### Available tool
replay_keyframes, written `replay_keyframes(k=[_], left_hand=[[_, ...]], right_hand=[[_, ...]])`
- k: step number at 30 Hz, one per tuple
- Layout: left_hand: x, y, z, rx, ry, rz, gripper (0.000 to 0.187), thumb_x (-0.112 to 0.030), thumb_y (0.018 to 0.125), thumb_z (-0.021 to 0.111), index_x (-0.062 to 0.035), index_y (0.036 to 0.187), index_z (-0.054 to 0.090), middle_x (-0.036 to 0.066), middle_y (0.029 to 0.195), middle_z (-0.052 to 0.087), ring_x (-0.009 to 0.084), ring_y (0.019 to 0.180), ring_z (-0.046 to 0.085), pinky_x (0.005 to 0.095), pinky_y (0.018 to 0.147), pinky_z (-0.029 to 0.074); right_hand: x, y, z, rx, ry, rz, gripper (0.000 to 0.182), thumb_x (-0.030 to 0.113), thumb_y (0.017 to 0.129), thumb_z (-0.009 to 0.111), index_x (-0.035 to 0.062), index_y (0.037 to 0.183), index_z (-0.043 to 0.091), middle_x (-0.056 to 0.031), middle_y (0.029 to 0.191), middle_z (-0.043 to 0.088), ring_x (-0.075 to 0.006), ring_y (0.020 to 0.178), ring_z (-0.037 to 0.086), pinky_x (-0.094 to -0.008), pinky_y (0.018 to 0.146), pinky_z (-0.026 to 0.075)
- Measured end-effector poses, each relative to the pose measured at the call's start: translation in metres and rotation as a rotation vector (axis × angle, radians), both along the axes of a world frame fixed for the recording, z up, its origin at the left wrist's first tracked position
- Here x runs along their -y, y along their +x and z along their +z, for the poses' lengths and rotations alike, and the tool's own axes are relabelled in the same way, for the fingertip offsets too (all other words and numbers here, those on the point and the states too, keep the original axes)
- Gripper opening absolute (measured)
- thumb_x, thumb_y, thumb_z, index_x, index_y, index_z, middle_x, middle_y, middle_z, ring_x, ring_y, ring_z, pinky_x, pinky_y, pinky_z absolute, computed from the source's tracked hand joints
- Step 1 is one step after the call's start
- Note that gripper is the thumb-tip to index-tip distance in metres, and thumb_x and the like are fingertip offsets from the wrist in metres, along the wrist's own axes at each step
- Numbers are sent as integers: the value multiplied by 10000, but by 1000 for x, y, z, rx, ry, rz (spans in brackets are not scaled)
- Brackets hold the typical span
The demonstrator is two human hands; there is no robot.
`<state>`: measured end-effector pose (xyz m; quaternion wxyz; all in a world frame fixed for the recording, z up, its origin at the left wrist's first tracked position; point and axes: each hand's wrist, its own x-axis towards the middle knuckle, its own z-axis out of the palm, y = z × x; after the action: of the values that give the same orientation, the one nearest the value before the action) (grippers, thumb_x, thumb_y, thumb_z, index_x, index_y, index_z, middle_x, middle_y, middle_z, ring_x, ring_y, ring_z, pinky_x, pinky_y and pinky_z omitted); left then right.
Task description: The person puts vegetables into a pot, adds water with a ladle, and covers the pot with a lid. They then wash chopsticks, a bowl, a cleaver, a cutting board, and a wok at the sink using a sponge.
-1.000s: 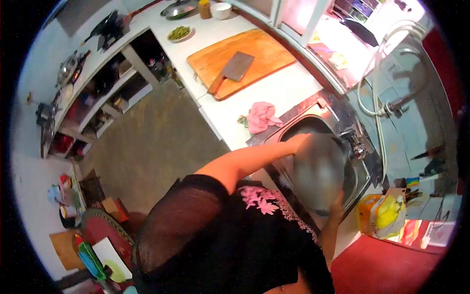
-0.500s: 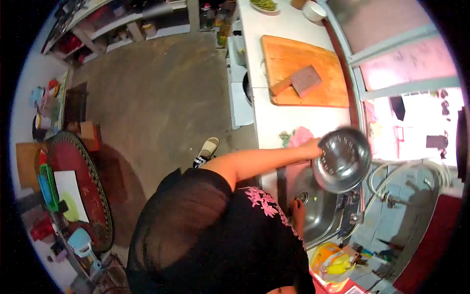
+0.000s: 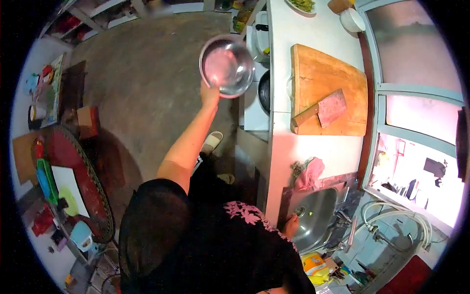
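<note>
Metal bowl (image 3: 228, 66) | just beyond left grip (image 3: 210, 93), which pinches it | right grip (image 3: 292, 226) unclear

The bowl (image 3: 239, 73) and sink (image 3: 318, 215) are glossy metal, the board (image 3: 335, 71) matt wood.

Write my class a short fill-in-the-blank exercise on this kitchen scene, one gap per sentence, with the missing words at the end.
1. The metal bowl is held in the person's ____ hand.
2. The person's other hand is at the metal ____ that has a drain in its bottom.
3. The cleaver lies on ____ of the cutting board.
4. The crumpled cloth on the counter is mostly ____ in colour.

Missing words: left; sink; top; pink.
</note>
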<state>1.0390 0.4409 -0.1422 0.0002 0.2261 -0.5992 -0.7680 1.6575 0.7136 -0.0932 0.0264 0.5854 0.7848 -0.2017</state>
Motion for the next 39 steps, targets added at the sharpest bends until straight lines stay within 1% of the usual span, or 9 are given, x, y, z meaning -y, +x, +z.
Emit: replay_keyframes(k=[10,14,18,21,24,27,32,35,39], left_hand=[[-150,29,-84,580,78,-528,488,-210,770,649,26,1119,402,185,1027,509,299,785,583,352,462,519],[-160,9,-157,391,-538,-618,498,-264,755,663,51,1075,447,176,955,534,240,780,537,351,624,472],[-121,-21,-25,-221,-465,-159,229,-128,800,570,19,967,520,93,840,550,191,732,527,293,647,435],[-129,-8,116,-380,-316,-383,167,-106,812,544,1,939,536,78,814,540,173,733,521,290,664,435],[-174,32,154,-527,-524,-965,266,-188,767,611,-8,949,539,154,873,552,269,779,556,338,690,456],[-208,68,169,-1010,-910,-1072,314,-217,706,662,13,882,539,198,866,562,338,807,560,382,700,467],[-247,53,112,-585,-956,-1407,358,-208,595,668,53,816,563,203,773,614,335,713,618,404,644,502],[-253,37,133,295,213,-1445,117,18,721,539,-46,749,445,37,597,464,113,486,464,230,400,381],[-221,94,206,-2,160,-1342,108,0,760,503,-33,812,414,52,619,461,105,472,430,229,393,367]], right_hand=[[30,-70,37,222,208,-162,335,259,901,421,18,1066,585,-190,969,613,-361,838,575,-421,734,451],[34,-70,32,136,290,-225,397,327,908,346,46,993,612,-184,934,600,-366,876,554,-424,752,431],[33,-81,41,208,273,-296,363,317,902,367,70,984,620,-171,931,599,-362,865,550,-418,744,435],[32,-77,35,223,374,-288,336,309,886,401,70,978,619,-165,910,601,-351,843,557,-422,731,438],[34,-79,35,280,452,-332,321,340,852,455,74,935,616,-164,866,603,-348,806,569,-432,706,444],[30,-90,55,304,210,-401,294,347,819,479,84,856,605,-154,847,607,-356,783,570,-447,668,445],[21,-63,45,168,121,-386,250,319,800,475,109,829,607,-145,854,607,-365,781,570,-464,642,440],[19,-48,42,27,115,-440,256,325,796,497,111,854,624,-148,884,613,-359,794,574,-450,676,454],[-3,1,41,-245,187,-490,287,333,802,520,83,883,636,-155,888,623,-338,789,593,-423,700,464]])
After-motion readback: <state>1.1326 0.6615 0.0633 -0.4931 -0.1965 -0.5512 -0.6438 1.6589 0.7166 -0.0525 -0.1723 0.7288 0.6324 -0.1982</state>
